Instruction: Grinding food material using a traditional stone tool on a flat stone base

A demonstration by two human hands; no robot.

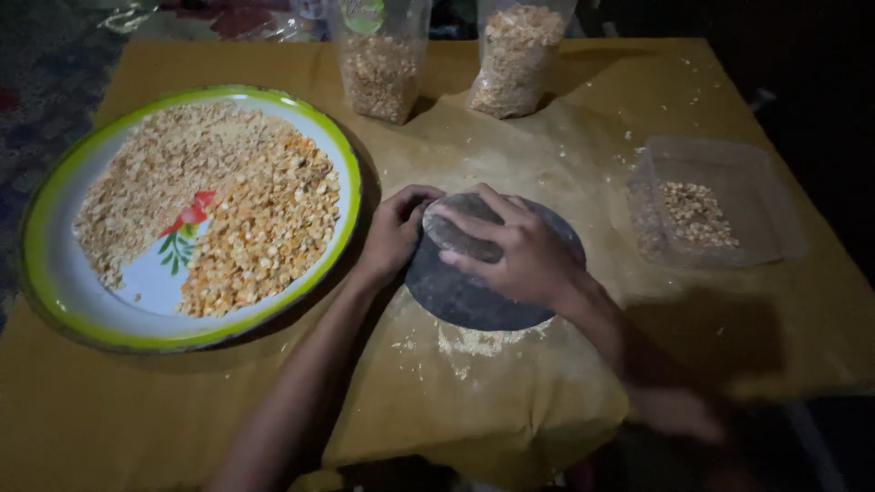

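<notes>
At table centre, both hands, left hand [394,232] and right hand [510,251], clamp an oblong grinding stone [460,239] on a round stone slab [474,292]. Pushing too hard could scatter crumbs [474,342] off the brown paper [510,401].

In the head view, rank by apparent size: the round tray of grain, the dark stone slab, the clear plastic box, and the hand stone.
1. round tray
2. dark stone slab and clear plastic box: look alike, the slab partly covered
3. hand stone, held by both hands
</notes>
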